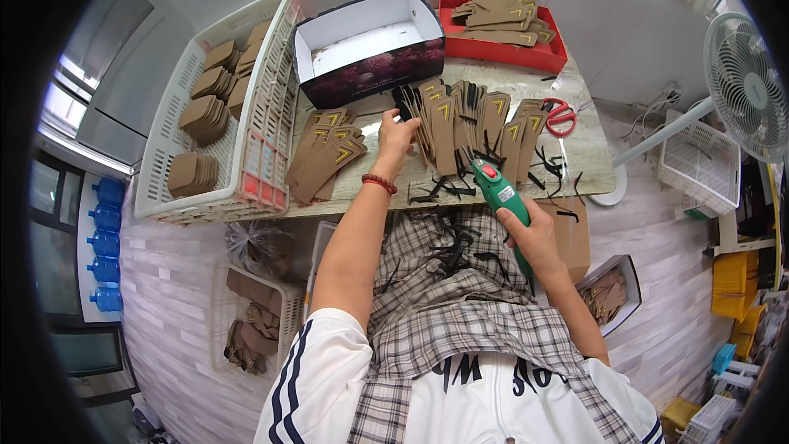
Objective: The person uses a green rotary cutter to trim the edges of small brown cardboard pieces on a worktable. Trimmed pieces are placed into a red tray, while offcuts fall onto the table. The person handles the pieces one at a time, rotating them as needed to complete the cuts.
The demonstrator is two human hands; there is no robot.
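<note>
My left hand [395,135] reaches onto the table and pinches a black strip at the left edge of a fanned row of brown card pieces [460,119] with yellow marks. My right hand [531,232] grips a green glue gun [499,191] with a red button, its tip pointing up at the lower edge of that row. Another pile of the same brown pieces [327,152] lies left of my left hand. Loose black strips [440,190] lie along the table's front edge and on the plaid cloth [460,279] over my lap.
A white basket [271,90] with stacks of brown card stands at the table's left. A dark open box [370,45] and a red tray [538,56] of card pieces sit at the back. Red scissors [561,115] lie right. A white fan [748,82] stands far right.
</note>
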